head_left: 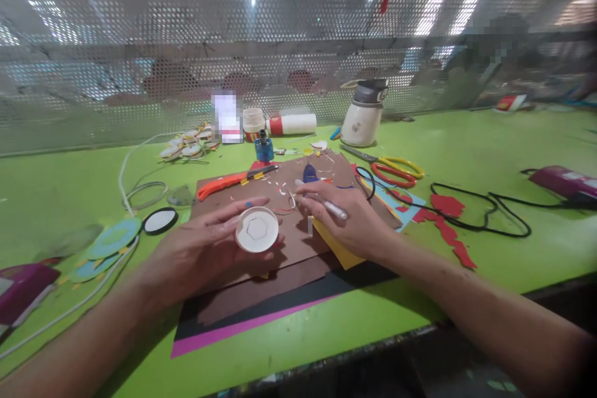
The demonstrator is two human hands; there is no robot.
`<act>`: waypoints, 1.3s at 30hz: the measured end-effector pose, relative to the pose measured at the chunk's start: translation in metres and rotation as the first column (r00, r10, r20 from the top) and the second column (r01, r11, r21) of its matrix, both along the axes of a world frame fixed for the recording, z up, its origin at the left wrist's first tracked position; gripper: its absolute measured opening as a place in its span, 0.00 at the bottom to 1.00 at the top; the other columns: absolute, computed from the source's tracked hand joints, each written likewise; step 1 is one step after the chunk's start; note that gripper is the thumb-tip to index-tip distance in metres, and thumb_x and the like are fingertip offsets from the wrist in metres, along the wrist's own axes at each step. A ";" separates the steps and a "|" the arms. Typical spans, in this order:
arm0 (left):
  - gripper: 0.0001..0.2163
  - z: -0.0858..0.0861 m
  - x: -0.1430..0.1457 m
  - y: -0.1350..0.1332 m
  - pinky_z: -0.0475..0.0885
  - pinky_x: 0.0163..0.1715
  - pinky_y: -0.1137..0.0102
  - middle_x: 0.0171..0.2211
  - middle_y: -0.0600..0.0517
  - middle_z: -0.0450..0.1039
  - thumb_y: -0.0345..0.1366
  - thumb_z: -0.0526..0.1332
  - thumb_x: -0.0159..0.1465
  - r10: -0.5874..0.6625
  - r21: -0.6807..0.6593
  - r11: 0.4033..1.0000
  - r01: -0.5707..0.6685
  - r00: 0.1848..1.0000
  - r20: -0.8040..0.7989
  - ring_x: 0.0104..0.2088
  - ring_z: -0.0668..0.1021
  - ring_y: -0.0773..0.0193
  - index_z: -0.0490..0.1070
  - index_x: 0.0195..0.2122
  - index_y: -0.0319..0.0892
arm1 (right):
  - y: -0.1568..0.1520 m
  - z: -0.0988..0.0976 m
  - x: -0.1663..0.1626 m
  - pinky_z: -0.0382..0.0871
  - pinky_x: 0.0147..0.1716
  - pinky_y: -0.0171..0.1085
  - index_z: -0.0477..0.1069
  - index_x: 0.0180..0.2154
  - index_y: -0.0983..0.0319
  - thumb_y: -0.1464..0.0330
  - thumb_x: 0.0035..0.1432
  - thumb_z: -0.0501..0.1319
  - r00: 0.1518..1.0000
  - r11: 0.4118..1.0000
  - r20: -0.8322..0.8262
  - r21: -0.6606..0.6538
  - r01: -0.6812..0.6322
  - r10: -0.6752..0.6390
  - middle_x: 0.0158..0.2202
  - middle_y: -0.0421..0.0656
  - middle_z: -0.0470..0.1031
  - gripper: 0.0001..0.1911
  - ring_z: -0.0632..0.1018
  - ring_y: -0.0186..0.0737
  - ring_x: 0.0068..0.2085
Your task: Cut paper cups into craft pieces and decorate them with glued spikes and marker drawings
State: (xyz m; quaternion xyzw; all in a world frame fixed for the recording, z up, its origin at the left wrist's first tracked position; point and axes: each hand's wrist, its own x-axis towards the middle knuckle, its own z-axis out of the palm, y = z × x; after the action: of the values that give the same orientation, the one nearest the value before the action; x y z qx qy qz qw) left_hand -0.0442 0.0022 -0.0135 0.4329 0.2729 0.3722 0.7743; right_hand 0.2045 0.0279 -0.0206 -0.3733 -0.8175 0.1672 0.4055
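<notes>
My left hand point(209, 245) holds a round white disc point(257, 230) with a hexagon outline drawn on it, fingers curled around its rim, just above a stack of brown, black and pink paper sheets point(261, 298). My right hand point(347, 217) grips a white pen point(326, 204) lying across its fingers, and its fingertips reach toward small paper scraps point(284, 189) on the brown sheet. A yellow sheet point(340, 255) pokes out under the right hand.
On the green table point(489, 137): an orange utility knife point(228, 183), red-and-yellow scissors point(392, 168), a white flask point(364, 115), a blue glue bottle point(263, 148), black cable point(485, 214), red paper cutouts point(448, 224), round cutouts point(114, 239) at left. Perforated metal screen point(280, 43) behind.
</notes>
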 end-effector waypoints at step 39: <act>0.28 -0.020 -0.006 0.003 0.68 0.60 0.51 0.61 0.46 0.72 0.43 0.69 0.60 0.422 0.749 0.607 0.265 0.692 -0.586 0.59 0.74 0.46 0.66 0.62 0.50 | -0.013 0.007 -0.006 0.72 0.45 0.42 0.69 0.52 0.64 0.68 0.59 0.68 0.939 0.963 0.244 0.057 -0.263 0.242 0.47 0.50 0.76 0.20 0.74 0.48 0.50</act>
State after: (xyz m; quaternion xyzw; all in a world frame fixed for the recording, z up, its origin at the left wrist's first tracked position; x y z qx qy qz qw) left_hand -0.0501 0.0053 -0.0331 0.8224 0.3789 0.2897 0.3100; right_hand 0.1986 0.0152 -0.0138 -0.2642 -0.9073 0.1361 0.2974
